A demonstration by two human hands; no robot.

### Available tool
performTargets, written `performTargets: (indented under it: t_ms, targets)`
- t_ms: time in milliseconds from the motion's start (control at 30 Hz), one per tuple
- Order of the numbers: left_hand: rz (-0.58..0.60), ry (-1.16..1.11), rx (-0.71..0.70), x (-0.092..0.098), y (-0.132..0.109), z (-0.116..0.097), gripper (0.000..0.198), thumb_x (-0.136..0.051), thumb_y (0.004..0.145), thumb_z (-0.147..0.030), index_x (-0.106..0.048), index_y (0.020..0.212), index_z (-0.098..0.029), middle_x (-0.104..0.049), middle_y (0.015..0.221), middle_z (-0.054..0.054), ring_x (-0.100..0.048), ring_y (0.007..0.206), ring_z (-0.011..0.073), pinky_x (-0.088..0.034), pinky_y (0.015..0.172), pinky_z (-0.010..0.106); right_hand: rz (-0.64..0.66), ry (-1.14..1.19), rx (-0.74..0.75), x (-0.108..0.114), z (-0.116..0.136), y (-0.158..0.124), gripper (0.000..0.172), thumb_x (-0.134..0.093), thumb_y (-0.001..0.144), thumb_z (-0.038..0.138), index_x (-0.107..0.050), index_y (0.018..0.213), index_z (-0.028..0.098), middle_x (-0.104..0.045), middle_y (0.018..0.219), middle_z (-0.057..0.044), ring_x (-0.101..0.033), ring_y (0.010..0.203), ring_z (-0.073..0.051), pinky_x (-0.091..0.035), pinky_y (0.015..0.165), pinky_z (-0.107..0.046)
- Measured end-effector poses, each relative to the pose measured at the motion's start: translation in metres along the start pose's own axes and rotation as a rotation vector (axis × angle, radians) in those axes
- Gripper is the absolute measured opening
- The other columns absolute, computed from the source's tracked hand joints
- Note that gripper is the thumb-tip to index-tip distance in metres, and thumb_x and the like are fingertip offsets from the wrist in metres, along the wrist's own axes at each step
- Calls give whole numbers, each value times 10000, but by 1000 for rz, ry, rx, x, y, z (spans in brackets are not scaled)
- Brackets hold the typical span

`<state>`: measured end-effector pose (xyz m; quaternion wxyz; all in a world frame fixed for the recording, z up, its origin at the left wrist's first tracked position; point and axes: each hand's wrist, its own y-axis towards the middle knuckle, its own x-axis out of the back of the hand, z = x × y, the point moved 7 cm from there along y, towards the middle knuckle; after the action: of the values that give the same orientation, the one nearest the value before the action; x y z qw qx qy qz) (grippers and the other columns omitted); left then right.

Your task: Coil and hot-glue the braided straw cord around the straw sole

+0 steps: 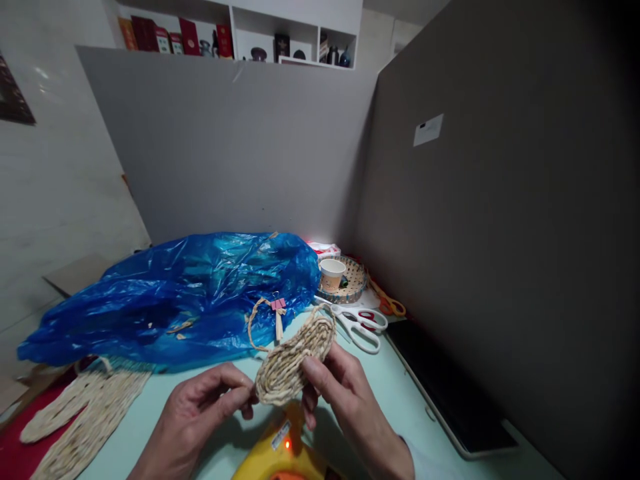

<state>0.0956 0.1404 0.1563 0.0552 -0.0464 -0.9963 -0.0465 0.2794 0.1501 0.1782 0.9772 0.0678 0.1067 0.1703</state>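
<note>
An oval sole-shaped piece of coiled, braided straw is held up over the table, tilted toward me. My right hand grips its right side, the thumb on the face and the fingers behind. At the lower left end, the fingertips of my left hand are pinched together against the edge; what lies between them is hidden. From the far end of the piece, a loose braided strand loops up to a pink binder clip. A yellow device with a lit red light sits below my hands.
A crumpled blue plastic bag covers the back left. Two more woven straw pieces lie at left. White-handled scissors, orange-handled scissors, a paper cup on a woven tray and a black flat panel are at right. Grey partitions stand behind.
</note>
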Motion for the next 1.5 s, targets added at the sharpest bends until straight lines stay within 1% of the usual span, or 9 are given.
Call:
performTargets:
  t_ms: [167,333,833,1000,1100,1200,1300,1400,1500]
  targets:
    - [-46,-68,12,4,-2,-7,144,-762,768,-385,-781,717,-251,-678,706,9,-637,670,182,-485,661,257,31,-18,-31,-5,-4,-4,391,-632,886,562,-543,811,189,-545,571,49,-511,449,-98,-418,464,-226]
    - [5,-90,78,-1,-3,-6,180,-741,789,-391,-744,699,-235,-673,672,1,-619,640,171,-485,637,252,18,-11,-71,-5,-10,-7,364,-658,887,527,-574,804,183,-563,593,40,-529,481,-103,-426,494,-231]
    - [-188,-16,71,21,2,-11,207,-817,686,-421,-743,713,-229,-756,699,12,-656,723,168,-476,662,212,-93,274,-84,15,-17,8,287,-735,863,419,-659,875,144,-600,716,13,-534,595,-94,-493,565,-207]
    - [-95,-64,86,7,-1,-3,311,-746,789,-476,-639,686,-203,-623,567,-36,-555,514,97,-421,516,181,-116,328,-70,10,-12,5,272,-799,811,378,-686,887,143,-670,785,-6,-623,670,-115,-521,614,-217]
    - [-41,-130,118,-3,-2,5,405,-656,835,-568,-514,686,-219,-488,497,-83,-384,340,59,-300,359,172,-131,372,-76,4,-8,4,284,-830,776,358,-704,914,144,-704,848,-22,-670,744,-131,-540,674,-229]
    - [-23,-184,138,-10,-4,10,443,-614,834,-629,-443,698,-244,-351,476,-124,-190,346,48,-204,298,156,-133,405,-93,-7,-6,4,288,-854,741,343,-721,887,134,-725,826,-36,-680,734,-131,-535,670,-220]
    - [-50,-198,124,-9,-7,9,471,-641,817,-631,-414,676,-244,-272,479,-143,-128,386,42,-189,306,146,-128,419,-101,-18,-7,4,301,-876,700,331,-738,868,123,-738,783,-47,-660,671,-123,-531,655,-224]
    - [-110,-196,83,-4,-9,4,509,-685,818,-573,-382,604,-224,-264,444,-140,-187,358,24,-190,347,147,-150,417,-85,-26,-9,6,314,-876,689,330,-751,893,127,-748,788,-54,-655,675,-130,-530,659,-231]
    - [-141,-243,11,-3,-7,-7,456,-781,739,-535,-506,616,-193,-448,496,-77,-408,435,65,-319,415,168,-153,391,-59,-35,-12,10,301,-855,713,341,-760,912,136,-752,791,-54,-653,677,-135,-528,649,-237]
